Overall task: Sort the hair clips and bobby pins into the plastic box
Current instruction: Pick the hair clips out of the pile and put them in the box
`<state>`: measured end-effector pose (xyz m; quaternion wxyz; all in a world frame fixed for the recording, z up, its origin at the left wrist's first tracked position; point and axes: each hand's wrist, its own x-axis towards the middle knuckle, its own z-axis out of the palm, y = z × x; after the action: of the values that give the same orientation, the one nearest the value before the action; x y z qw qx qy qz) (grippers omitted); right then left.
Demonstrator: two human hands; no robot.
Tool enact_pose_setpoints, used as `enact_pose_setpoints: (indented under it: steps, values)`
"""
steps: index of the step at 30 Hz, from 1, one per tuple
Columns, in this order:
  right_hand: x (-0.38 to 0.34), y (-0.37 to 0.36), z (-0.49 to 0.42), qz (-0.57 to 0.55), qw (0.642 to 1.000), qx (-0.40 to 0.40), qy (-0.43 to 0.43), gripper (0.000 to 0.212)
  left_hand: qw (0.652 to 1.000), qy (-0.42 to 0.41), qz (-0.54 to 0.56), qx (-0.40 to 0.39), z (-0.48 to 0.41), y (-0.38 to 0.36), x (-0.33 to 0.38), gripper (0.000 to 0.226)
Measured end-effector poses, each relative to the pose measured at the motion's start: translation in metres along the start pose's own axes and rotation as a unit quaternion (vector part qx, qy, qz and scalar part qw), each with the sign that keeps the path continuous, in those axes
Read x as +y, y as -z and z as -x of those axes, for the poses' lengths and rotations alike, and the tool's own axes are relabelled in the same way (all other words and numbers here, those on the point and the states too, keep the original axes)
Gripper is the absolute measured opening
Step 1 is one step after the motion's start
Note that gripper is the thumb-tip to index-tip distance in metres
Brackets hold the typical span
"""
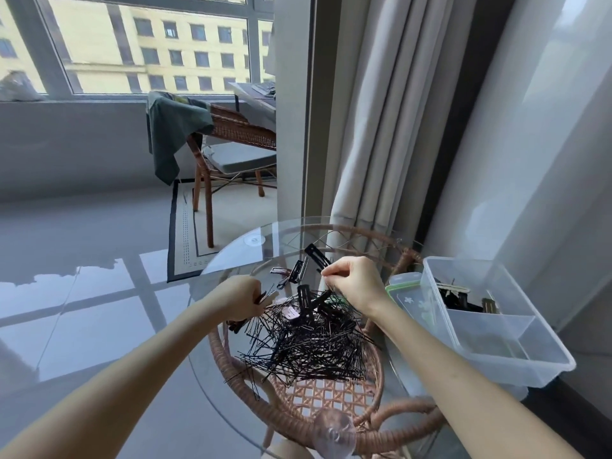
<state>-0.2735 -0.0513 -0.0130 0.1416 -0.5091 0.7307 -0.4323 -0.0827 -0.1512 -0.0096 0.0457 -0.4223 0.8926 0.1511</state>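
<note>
A chair stands well back on the left by the window, a green cloth draped over its back. Nearer, a round glass table on a wicker frame fills the foreground.

The left hand rests at the left edge of the pile, its fingers curled shut around a few dark clips, though exactly how many it holds cannot be told. The pile is a dense heap of thin black bobby pins spread over the middle of the glass, with some wider black clips lying on its far part. Just beyond the heap, more clips sit loose on the table.

The right hand hovers over the far right of the pile, thumb and forefinger pinched on a flat black clip that sticks up and away from the fingers.

Right of that hand lies a clear lid with a green edge. Beside it stands the box, clear plastic with dividers; its far compartment already holds several dark clips, while the near compartments look almost bare.
</note>
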Motion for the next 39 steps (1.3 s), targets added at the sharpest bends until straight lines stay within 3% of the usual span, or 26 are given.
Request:
enact_pose_setpoints:
  steps: [4,7,12,16,22,24,29,36,39]
  values:
    - [-0.007,0.011,0.005,-0.052,0.995,0.075,0.045,0.010,0.997,-0.002,0.039,0.065,0.006,0.012,0.007,0.018]
    - [-0.011,0.020,0.006,-0.141,0.986,0.083,0.016,0.011,0.986,0.000,0.146,0.082,0.010,0.022,0.016,0.010]
    - [-0.017,0.040,0.009,-0.259,0.960,0.073,-0.073,0.023,0.948,-0.012,0.309,0.072,0.023,0.041,0.041,0.012]
    - [-0.019,0.065,0.018,-0.352,0.926,0.030,-0.132,0.019,0.907,-0.026,0.417,0.047,0.021,0.051,0.070,0.014]
    - [0.004,0.136,0.033,-0.330,0.917,0.068,-0.212,0.023,0.868,-0.045,0.495,0.001,-0.006,0.048,0.142,0.013]
    - [0.018,0.164,0.034,-0.294,0.922,0.104,-0.228,0.024,0.858,-0.060,0.511,-0.018,-0.017,0.044,0.173,0.007]
    - [0.052,0.210,0.035,-0.050,0.959,0.128,-0.249,0.020,0.854,-0.086,0.511,-0.047,-0.046,0.031,0.237,0.011]
    - [0.074,0.219,0.027,0.225,0.957,-0.009,-0.180,0.034,0.864,-0.078,0.492,-0.069,-0.068,0.012,0.264,0.008]
    - [0.079,0.220,0.024,0.292,0.947,-0.024,-0.128,0.048,0.862,-0.076,0.496,-0.075,-0.071,0.008,0.265,0.007]
